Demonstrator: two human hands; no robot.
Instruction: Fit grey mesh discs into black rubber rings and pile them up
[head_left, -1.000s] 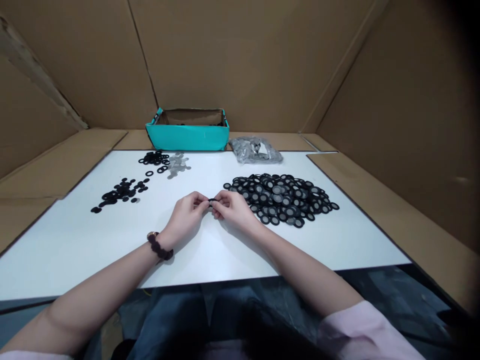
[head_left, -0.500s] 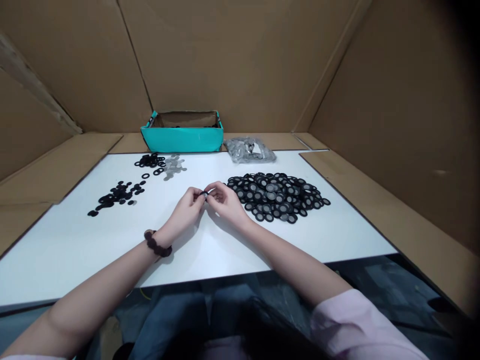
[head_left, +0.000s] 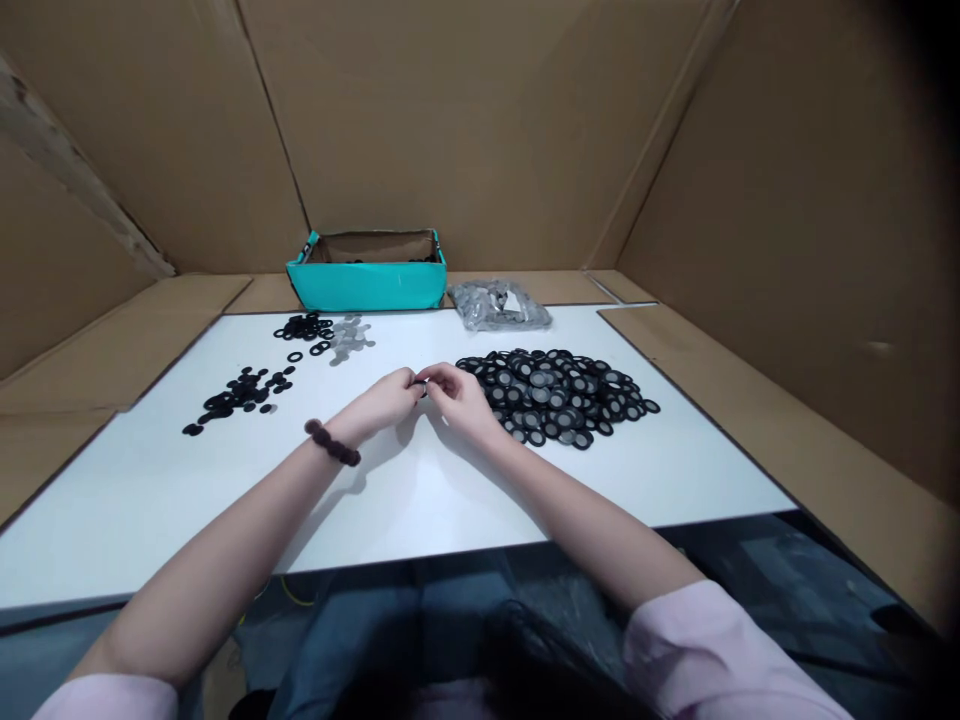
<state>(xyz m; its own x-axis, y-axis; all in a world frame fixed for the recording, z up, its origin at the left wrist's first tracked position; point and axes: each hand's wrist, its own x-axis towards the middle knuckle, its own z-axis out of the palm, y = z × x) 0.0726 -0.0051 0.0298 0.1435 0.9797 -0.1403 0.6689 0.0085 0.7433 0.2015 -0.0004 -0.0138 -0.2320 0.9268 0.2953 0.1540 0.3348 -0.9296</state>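
Observation:
Between the fingertips of both hands is a small black ring (head_left: 422, 386), partly covered by the fingers. My left hand (head_left: 391, 400), with a dark beaded bracelet at the wrist, pinches it from the left. My right hand (head_left: 456, 400) pinches it from the right. Just beyond the right hand spreads a large pile of black rings with grey centres (head_left: 555, 390). To the left lie a heap of small black discs (head_left: 244, 392), a cluster of black open rings (head_left: 304, 327) and a patch of translucent grey discs (head_left: 350, 338).
A turquoise box (head_left: 367, 287) with dark pieces inside stands at the table's back edge. Beside it lies a clear plastic bag (head_left: 499, 305) of grey pieces. Cardboard walls (head_left: 480, 130) surround the white table (head_left: 450, 510) at the back and sides.
My left hand has turned and moved slightly right and up, its knuckles now more on top. The right hand has shifted slightly right. The black ring stays between them.

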